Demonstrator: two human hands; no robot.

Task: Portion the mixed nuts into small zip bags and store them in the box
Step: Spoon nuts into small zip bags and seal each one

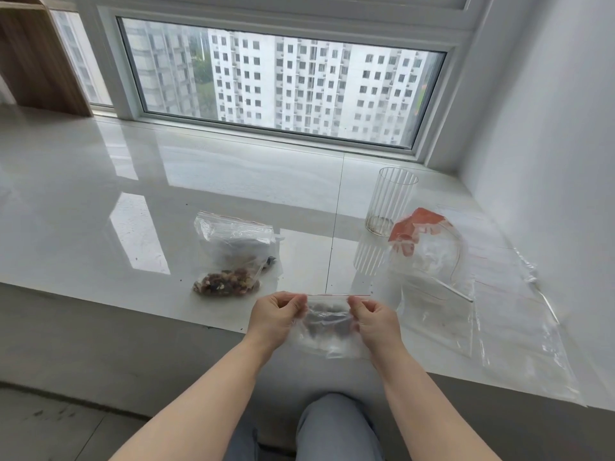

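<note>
- Head view: knee (332, 424) in grey trousers at bottom edge.
- Left hand (278, 316) and right hand (374, 317) hold small zip bag (327, 327) above ledge (100, 194) front edge; fingers of each curl and pinch the bag's top strip at either end.
- Dark nuts visible inside.
- Nut bag (229, 257) lies on ledge, left of hands.
- Ribbed clear container (391, 199) stands upright behind pile of empty bags (439, 281), right.

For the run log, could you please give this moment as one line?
left hand: pinches small bag | right hand: pinches small bag | nuts inside
</note>
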